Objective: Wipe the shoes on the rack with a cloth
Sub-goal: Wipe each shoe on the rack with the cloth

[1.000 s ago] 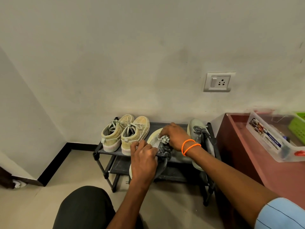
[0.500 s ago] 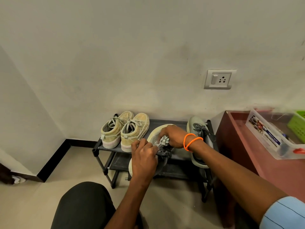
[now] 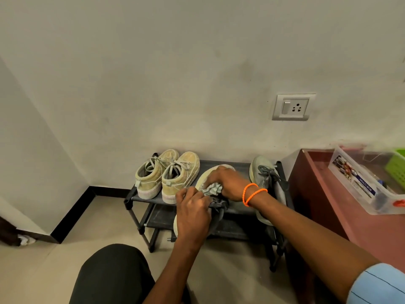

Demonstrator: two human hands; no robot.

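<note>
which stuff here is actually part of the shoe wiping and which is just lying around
Job:
- cloth held by right hand
- grey shoe gripped by left hand
- second grey shoe
- tan sneakers
- rack

Lying about:
- clear plastic box
- green basket
- wall socket

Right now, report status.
Left hand grips grey shoe. Right hand presses cloth on its toe. Nothing blocking.

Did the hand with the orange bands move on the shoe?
Yes. The right hand with the cloth slid toward the left hand, away from the grey shoe.
</note>
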